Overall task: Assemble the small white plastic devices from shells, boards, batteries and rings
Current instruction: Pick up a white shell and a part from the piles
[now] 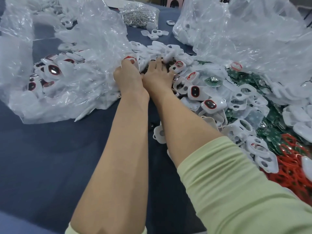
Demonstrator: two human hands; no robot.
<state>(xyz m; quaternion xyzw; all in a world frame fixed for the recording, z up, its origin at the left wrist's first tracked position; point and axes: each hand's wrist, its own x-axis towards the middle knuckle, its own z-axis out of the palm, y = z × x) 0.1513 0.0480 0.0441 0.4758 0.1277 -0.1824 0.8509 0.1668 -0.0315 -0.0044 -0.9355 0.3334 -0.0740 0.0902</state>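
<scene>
A table (50,157) covered in dark blue cloth fills the view; little of the room beyond its far edge can be made out. Two big crumpled clear plastic bags lie on it: the left bag (84,48) holds finished devices (54,70) with red-rimmed dark windows, and the right bag (253,31) holds more white parts. At the far side sits a smaller bag of metal rings (140,14). A wide heap spreads down the right of the table: white shells (244,129), green boards (270,115) among and under them, and red rings (287,174) nearest the person.

Both forearms reach forward side by side, the right one in a pale yellow-green sleeve (236,183) pushed up. The left hand (125,75) is at the mouth of the left bag, its fingers (127,62) bent down over a white device with a red ring (130,58); I cannot tell whether they grip it or only touch it. The right hand (157,75) lies just beside it, wrists nearly touching, fingers (158,62) stretched out fairly straight and released, their tips resting in the pile of shells and small dark parts (148,68) that are too blurred to identify.
</scene>
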